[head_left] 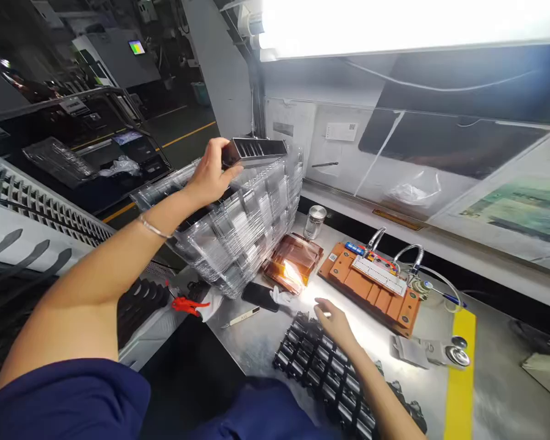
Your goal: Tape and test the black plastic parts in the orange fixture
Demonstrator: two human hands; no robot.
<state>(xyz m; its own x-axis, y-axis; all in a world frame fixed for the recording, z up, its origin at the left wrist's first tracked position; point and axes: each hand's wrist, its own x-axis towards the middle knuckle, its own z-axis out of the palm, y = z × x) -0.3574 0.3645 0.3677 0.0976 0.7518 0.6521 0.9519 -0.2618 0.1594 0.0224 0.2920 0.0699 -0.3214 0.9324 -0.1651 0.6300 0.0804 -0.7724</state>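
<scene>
Holding a dark rectangular slotted part [255, 151] by one end, the left hand [211, 173] has its fingers clenched around it, above a tall leaning stack of clear plastic blister trays [242, 229]. The part hovers over the top tray, level, its slotted face turned toward the camera. A thin bracelet [153, 228] circles the left wrist.

The right hand [334, 321] lies low on the desk [499, 391], fingers loosely spread and released, resting on the far edge of a black tray of small cylindrical parts [323, 366]; it grasps nothing.

Just beyond that hand sits an orange fixture block [369, 287] carrying a white breadboard [378, 275] with coloured wires. Between the fixture and the stack lies a copper-coloured transparent tray [293, 263], and behind it stands a small metal canister [315, 222]. A red-handled tool [189, 304] and a small knife [241, 317] lie near the foot of the stack. Yellow tape [461, 373] runs along the desk. Wall labels are too small to read.
</scene>
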